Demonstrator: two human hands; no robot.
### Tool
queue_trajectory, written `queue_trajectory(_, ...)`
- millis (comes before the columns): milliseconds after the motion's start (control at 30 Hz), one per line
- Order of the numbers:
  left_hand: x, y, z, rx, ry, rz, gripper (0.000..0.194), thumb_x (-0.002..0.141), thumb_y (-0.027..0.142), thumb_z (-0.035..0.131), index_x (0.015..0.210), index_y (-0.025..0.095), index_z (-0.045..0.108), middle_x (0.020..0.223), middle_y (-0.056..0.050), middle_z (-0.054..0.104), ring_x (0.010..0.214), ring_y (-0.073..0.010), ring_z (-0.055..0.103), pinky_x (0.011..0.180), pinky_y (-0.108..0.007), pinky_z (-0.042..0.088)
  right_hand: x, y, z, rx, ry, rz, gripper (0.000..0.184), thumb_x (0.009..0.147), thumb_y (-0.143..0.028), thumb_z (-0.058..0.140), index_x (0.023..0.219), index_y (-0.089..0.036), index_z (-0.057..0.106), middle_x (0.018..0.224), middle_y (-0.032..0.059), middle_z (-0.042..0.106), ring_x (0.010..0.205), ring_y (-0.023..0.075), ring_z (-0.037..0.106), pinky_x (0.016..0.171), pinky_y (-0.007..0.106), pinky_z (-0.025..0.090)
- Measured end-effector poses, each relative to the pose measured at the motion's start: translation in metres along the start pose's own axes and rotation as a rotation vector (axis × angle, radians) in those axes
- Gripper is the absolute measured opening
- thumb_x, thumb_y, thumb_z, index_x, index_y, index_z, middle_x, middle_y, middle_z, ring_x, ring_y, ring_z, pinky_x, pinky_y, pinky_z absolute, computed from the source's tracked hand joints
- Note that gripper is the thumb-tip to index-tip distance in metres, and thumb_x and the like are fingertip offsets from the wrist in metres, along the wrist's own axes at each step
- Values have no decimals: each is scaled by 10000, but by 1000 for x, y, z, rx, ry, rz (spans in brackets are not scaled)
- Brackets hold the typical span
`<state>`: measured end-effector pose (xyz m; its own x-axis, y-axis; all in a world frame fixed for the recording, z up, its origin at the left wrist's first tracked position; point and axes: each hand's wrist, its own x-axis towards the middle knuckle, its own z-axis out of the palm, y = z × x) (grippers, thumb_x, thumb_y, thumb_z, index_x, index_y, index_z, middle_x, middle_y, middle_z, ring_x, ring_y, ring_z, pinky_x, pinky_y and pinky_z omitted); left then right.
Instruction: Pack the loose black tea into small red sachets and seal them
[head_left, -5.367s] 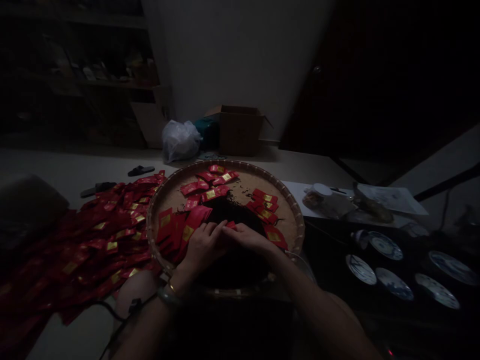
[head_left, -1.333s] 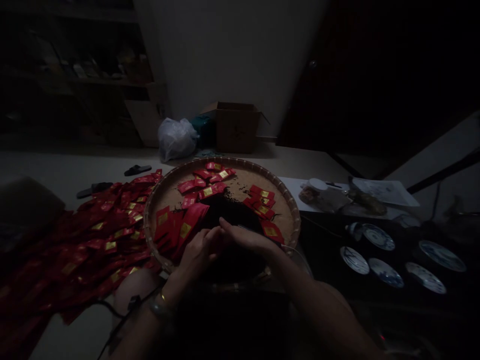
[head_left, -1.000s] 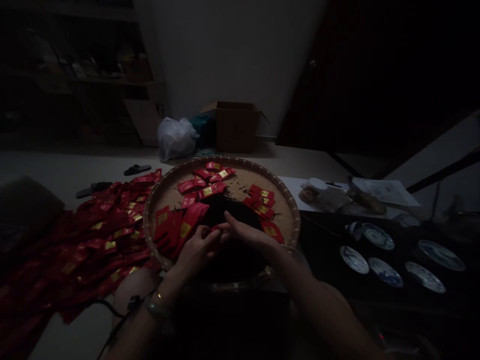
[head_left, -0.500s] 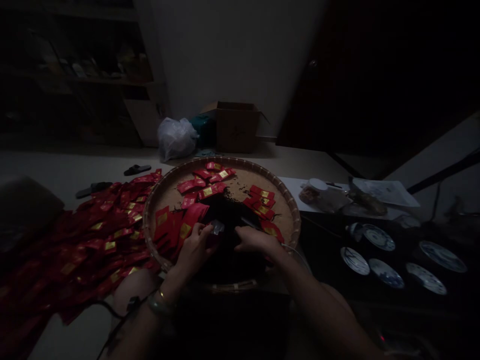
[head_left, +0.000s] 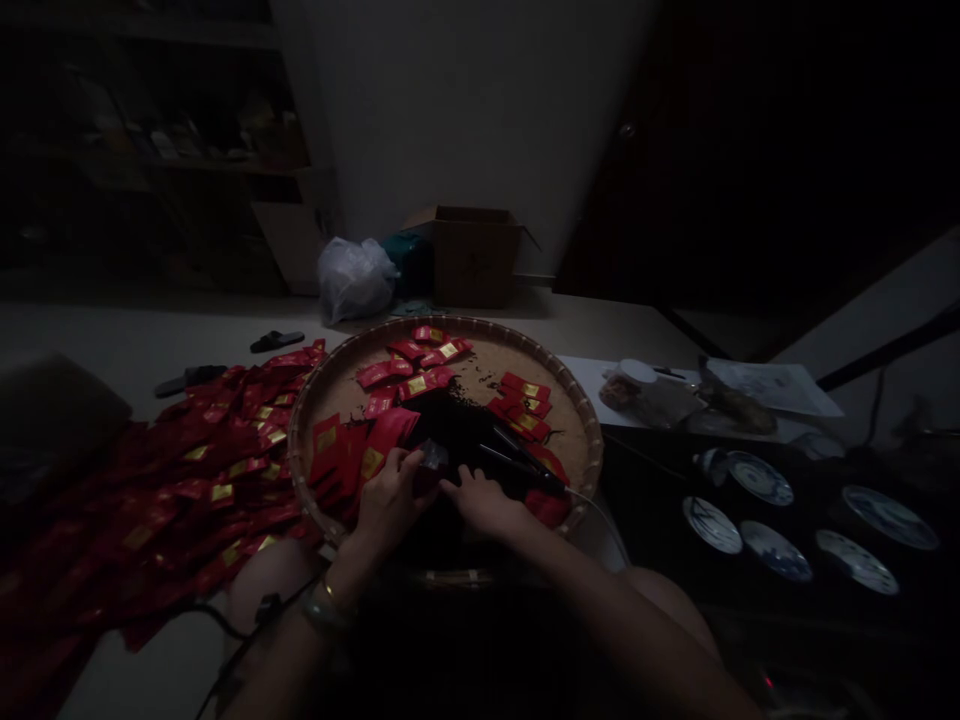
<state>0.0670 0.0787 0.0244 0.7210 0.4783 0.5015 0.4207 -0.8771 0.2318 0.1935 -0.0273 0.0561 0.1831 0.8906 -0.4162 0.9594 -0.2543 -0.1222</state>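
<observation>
A round woven tray (head_left: 577,420) lies in front of me, holding a dark heap of loose tea (head_left: 457,425) and several red packets with gold labels (head_left: 424,380). My left hand (head_left: 390,495) grips a small red packet (head_left: 432,462) with its silvery mouth turned up, over the near left of the heap. My right hand (head_left: 484,503) rests low on the tea just right of that packet, fingertips towards it; the dim light hides what it holds. A dark tong-like tool (head_left: 525,462) with a pale cable (head_left: 604,510) lies on the tray right behind my right hand.
A large spread of red packets (head_left: 187,470) covers the floor to the left. Blue-and-white dishes (head_left: 757,510) sit on a dark surface at right, with papers and a bag (head_left: 660,395) behind them. A cardboard box (head_left: 472,255) and plastic bag (head_left: 356,275) stand by the far wall.
My hands parted: the left hand now holds an opened packet, and the right hand dropped down and left onto the tea. The dark tool is now uncovered on the tray.
</observation>
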Motion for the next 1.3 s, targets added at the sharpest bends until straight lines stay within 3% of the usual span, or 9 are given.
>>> queue_trajectory(233, -1, -2, 6, -29, 66, 27, 480, 743, 348, 678, 1124, 194, 431, 1008, -77, 597, 699, -190, 651, 517, -248, 468, 2, 11, -8, 43, 61, -20, 742, 628, -190, 757, 1309, -240, 465, 1132, 156, 557, 939, 306, 618, 733, 382, 502)
queue_trajectory(400, -1, -1, 6, -27, 57, 17, 481, 739, 343, 680, 1124, 196, 431, 963, -57, 593, 679, -184, 643, 496, -237, 447, -1, 36, -29, 351, 207, -107, 509, 648, -183, 696, 1148, -200, 602, 1042, 84, 627, 952, 236, 600, 821, 317, 459)
queue_trajectory(567, 2, 1, 7, -24, 46, -16, 459, 740, 321, 671, 1116, 201, 438, 945, -51, 587, 698, -184, 639, 510, -235, 445, -11, 57, -52, 772, 291, -116, 394, 655, -129, 603, 1044, -192, 617, 949, 8, 650, 760, 150, 599, 691, 259, 484)
queue_trajectory(733, 5, 9, 6, -13, 25, -19, 455, 754, 339, 652, 1125, 202, 427, 952, -54, 585, 689, -183, 633, 520, -244, 453, -25, 53, -71, 1012, 579, -153, 339, 646, -170, 599, 984, -179, 623, 945, 9, 644, 888, 171, 590, 794, 285, 471)
queue_trajectory(833, 7, 16, 7, -18, 9, -32, 459, 758, 344, 643, 1135, 201, 424, 965, -58, 586, 670, -182, 630, 507, -247, 451, -22, 42, -71, 1110, 695, -177, 319, 667, -220, 603, 984, -181, 604, 928, 9, 641, 872, 169, 594, 796, 293, 471)
queue_trajectory(1033, 6, 18, 15, -23, 60, -62, 475, 746, 318, 652, 1138, 189, 416, 989, -78, 598, 707, -201, 651, 522, -253, 461, -7, 25, -55, 998, 830, -178, 335, 669, -166, 619, 1002, -190, 608, 995, 21, 649, 934, 181, 593, 856, 321, 456)
queue_trajectory(1300, 4, 18, 15, -30, 20, -68, 406, 787, 318, 594, 1120, 184, 403, 917, -60, 582, 636, -191, 639, 470, -243, 426, -15, 24, -54, 688, 640, -210, 307, 729, -109, 669, 1024, -194, 672, 1012, 61, 604, 923, 169, 591, 846, 317, 475)
